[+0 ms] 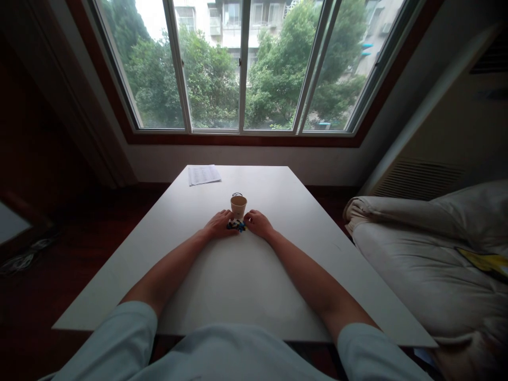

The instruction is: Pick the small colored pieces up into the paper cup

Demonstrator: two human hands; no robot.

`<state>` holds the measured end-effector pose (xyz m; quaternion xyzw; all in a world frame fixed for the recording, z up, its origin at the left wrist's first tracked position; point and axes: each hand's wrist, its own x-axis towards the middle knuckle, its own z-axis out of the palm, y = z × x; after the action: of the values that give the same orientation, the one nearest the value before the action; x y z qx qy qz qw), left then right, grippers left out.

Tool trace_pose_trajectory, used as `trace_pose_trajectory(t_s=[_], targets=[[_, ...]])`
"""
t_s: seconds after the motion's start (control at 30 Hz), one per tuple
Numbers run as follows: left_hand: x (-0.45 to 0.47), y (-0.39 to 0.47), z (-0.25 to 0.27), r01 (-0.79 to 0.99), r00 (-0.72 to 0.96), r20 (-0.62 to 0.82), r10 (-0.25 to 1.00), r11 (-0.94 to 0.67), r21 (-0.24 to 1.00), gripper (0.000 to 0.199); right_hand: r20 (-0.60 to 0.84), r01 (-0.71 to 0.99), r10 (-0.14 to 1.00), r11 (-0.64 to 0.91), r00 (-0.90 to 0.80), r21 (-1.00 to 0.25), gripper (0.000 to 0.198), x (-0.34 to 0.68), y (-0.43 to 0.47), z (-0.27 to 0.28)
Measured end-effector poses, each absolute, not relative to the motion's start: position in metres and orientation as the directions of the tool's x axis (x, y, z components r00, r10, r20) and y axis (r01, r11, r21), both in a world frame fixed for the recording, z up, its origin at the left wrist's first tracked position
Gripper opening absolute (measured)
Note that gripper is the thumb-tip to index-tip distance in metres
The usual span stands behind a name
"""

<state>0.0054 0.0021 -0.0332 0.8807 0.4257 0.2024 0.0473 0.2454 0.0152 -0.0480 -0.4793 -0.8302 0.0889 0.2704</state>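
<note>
Shining in through the window (pixel 214 84), sheening the desk (pixel 246 286), dimming toward the corners, stretching wide at the edges.

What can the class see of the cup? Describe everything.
The cup is light brown, seemingly paper, round and open-topped, darker inside and narrowing downward. It stands upright on the white table, between the left hand and right hand, just beyond small blue and dark pieces. Whether either hand touches it is unclear.

I have a white table (pixel 254 286) in view, an upright cup (pixel 238 208) on it. Small blue and dark pieces (pixel 240 227) lie just in front of the cup, a dark loop (pixel 237 193) just behind it, papers (pixel 203 174) farther back to its left.
</note>
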Motion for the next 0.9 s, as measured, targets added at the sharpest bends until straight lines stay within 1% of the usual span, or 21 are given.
trace_pose_trajectory(t_s=[0.07,0.23,0.33,0.4,0.43,0.5,0.57,0.6,0.63,0.67,0.7,0.77,0.9], targets=[[0.005,0.007,-0.034,0.716,0.567,0.336,0.752,-0.652,0.25,0.047,0.363,0.749,0.835,0.539,-0.414,-0.384,0.014,0.249,0.018,-0.049],[0.004,0.018,-0.039,0.696,0.578,0.356,0.734,-0.671,0.256,0.046,0.334,0.759,0.836,0.54,-0.435,-0.363,0.038,0.256,0.028,-0.053],[0.004,0.02,-0.04,0.712,0.547,0.366,0.753,-0.649,0.269,0.046,0.29,0.759,0.842,0.537,-0.455,-0.367,0.045,0.257,0.029,-0.055],[0.002,0.02,-0.039,0.73,0.504,0.388,0.772,-0.62,0.286,0.043,0.271,0.741,0.837,0.547,-0.475,-0.389,0.053,0.256,0.029,-0.054],[0.001,0.02,-0.039,0.748,0.461,0.409,0.788,-0.593,0.3,0.038,0.265,0.729,0.834,0.551,-0.484,-0.406,0.058,0.255,0.028,-0.053],[-0.004,0.02,-0.038,0.801,0.313,0.457,0.833,-0.49,0.344,0.03,0.257,0.708,0.83,0.556,-0.495,-0.435,0.067,0.252,0.026,-0.052],[-0.011,0.02,-0.037,0.85,0.109,0.473,0.874,-0.329,0.411,0.037,0.254,0.701,0.826,0.562,-0.503,-0.438,0.071,0.25,0.024,-0.051],[-0.014,0.02,-0.037,0.865,0.035,0.449,0.893,-0.252,0.434,0.04,0.259,0.703,0.822,0.568,-0.507,-0.427,0.073,0.248,0.023,-0.051],[-0.017,0.02,-0.038,0.876,0.009,0.391,0.92,-0.197,0.441,0.039,0.269,0.705,0.815,0.579,-0.513,-0.41,0.075,0.247,0.022,-0.051],[-0.019,0.019,-0.038,0.883,0.028,0.311,0.95,-0.169,0.438,0.037,0.285,0.707,0.807,0.59,-0.517,-0.389,0.077,0.246,0.022,-0.052],[-0.021,0.019,-0.038,0.886,0.062,0.248,0.967,-0.167,0.432,0.036,0.298,0.712,0.802,0.597,-0.518,-0.37,0.079,0.244,0.021,-0.053],[-0.022,0.017,-0.037,0.887,0.087,0.2,0.976,-0.167,0.431,0.037,0.314,0.724,0.802,0.595,-0.508,-0.35,0.081,0.242,0.019,-0.054],[-0.019,0.011,-0.031,0.884,0.15,0.172,0.974,-0.21,0.417,0.042,0.326,0.75,0.825,0.56,-0.463,-0.351,0.078,0.241,0.019,-0.054]])
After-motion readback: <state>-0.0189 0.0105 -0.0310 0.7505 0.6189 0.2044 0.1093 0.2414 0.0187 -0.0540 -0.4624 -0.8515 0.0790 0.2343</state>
